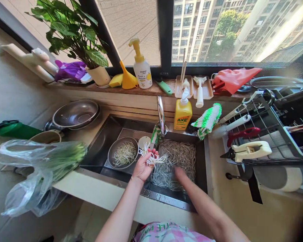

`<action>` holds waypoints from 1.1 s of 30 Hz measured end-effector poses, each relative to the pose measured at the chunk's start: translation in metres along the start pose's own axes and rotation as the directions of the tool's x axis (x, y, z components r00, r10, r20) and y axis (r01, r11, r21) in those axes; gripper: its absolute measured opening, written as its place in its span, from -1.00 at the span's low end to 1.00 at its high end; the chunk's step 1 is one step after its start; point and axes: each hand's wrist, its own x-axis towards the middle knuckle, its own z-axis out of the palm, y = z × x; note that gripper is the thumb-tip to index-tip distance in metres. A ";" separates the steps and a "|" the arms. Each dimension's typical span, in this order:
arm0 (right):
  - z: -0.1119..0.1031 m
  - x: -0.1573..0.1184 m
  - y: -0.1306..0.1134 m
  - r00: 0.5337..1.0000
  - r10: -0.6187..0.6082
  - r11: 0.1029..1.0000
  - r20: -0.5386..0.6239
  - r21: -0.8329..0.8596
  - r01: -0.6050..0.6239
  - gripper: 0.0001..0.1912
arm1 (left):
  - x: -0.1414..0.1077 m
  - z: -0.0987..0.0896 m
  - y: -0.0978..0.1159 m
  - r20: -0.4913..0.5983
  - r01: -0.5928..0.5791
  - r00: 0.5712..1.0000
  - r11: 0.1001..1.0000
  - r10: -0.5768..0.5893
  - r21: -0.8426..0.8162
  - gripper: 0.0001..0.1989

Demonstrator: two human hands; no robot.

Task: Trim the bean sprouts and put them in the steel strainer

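My left hand (143, 168) is turned palm up over the sink divider, its fingers curled around a bunch of white bean sprouts (156, 160). To the right, my right hand (179, 173) reaches down into the sink's right side. It is smeared by motion, and its fingers cannot be made out. Around it, a mass of wet bean sprouts (184, 151) lies in water. Left of my left hand, a round strainer (110, 154) holds a smaller heap of sprouts (125, 154).
A faucet (161, 112) rises behind the sink, beside a yellow soap bottle (182, 116). On the right stands a dish rack (275, 124) with kitchen scissors (252, 151). At left are pans (75, 114) and a plastic bag of greens (68, 159). A sill holds a plant (73, 37).
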 end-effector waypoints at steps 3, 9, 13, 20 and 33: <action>-0.017 -0.011 0.011 0.996 0.006 1.000 -0.085 0.020 -0.005 -0.74 | 0.002 0.004 -0.003 0.052 0.031 0.998 0.999 -0.029 -0.025 -0.83; -0.063 -0.056 -0.003 0.815 -0.225 0.587 -0.534 0.593 0.551 -0.69 | 0.005 0.005 -0.011 0.104 0.122 0.988 0.989 -0.112 -0.088 -0.80; -0.078 -0.069 -0.021 0.776 -0.321 0.347 -0.543 0.695 0.629 -0.69 | 0.004 0.006 -0.017 0.129 0.159 0.980 0.984 -0.149 -0.077 -0.79; -0.079 -0.072 -0.021 0.802 -0.272 0.261 -0.532 0.761 0.594 -0.75 | 0.001 0.004 -0.020 0.131 0.182 0.976 0.981 -0.172 -0.069 -0.79; -0.070 -0.075 -0.021 0.794 -0.231 0.620 -0.562 0.544 0.565 -0.90 | -0.005 0.010 -0.040 0.053 0.155 0.987 0.987 -0.153 -0.041 -0.85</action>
